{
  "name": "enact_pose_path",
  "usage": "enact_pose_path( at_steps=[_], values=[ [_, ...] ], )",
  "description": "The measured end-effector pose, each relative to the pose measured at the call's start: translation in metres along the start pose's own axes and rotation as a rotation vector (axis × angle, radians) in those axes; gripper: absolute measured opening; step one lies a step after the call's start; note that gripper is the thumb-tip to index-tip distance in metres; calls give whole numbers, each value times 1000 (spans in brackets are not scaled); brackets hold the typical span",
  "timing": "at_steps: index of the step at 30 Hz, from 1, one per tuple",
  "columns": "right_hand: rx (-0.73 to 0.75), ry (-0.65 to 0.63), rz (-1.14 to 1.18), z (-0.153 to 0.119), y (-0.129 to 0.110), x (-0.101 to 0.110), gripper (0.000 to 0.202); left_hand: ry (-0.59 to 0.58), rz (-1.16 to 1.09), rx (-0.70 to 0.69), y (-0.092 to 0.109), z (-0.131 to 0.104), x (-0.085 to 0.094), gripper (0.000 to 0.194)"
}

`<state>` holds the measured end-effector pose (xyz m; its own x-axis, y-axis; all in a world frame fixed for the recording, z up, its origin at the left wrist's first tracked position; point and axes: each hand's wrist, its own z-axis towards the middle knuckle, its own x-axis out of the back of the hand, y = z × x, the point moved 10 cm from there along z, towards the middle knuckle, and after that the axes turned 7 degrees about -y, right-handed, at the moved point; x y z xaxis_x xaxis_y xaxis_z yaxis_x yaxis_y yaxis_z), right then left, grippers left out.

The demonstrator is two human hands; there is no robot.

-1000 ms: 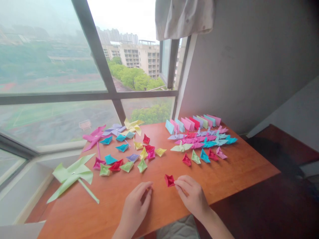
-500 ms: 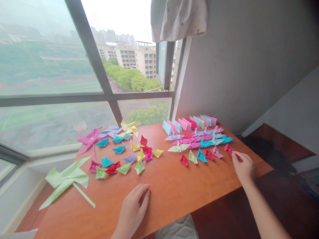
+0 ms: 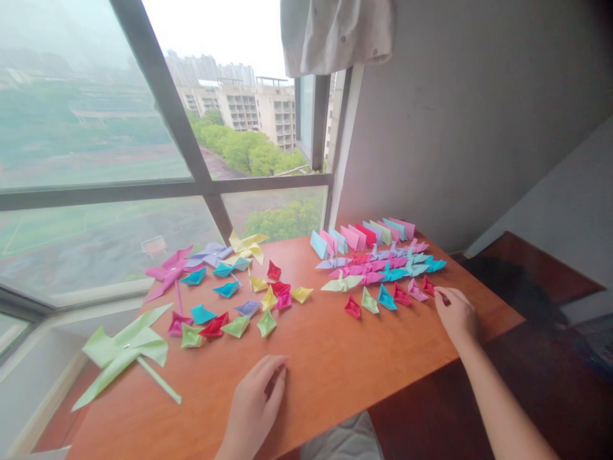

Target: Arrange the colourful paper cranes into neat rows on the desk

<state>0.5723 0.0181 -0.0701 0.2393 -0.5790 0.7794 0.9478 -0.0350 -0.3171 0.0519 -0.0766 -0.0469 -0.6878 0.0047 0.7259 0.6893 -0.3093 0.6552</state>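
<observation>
At the right end of a front row of folded paper boats, my right hand (image 3: 457, 313) pinches the edge of a red paper boat (image 3: 428, 285). Beside that boat stand a pink boat (image 3: 417, 291), another red boat (image 3: 402, 296), a blue boat (image 3: 387, 298), a light green boat (image 3: 369, 301) and one more red boat (image 3: 352, 307). My left hand (image 3: 256, 399) rests at the table's front, its fingers curled and the thumb against them, with nothing seen in it. Nearest to it is a green boat (image 3: 267, 323) among several scattered boats.
Behind the boat row lie rows of paper cranes (image 3: 368, 271) and a line of folded paper pieces (image 3: 366, 234). A green pinwheel (image 3: 127, 347) and a pink pinwheel (image 3: 171, 271) lie on the left of the wooden table (image 3: 330, 358), below the window (image 3: 268, 185).
My right hand has shifted left with the red boat, bringing it closer to the pink boat. My left hand stays in about the same place. The view has turned slightly.
</observation>
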Motion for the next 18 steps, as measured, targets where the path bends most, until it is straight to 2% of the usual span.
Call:
enact_pose_path(
  at_steps=[18],
  values=[
    [-24,-22,-16,0,-7,4,29,-7,5,15,-1,-1,-1,18]
  ],
)
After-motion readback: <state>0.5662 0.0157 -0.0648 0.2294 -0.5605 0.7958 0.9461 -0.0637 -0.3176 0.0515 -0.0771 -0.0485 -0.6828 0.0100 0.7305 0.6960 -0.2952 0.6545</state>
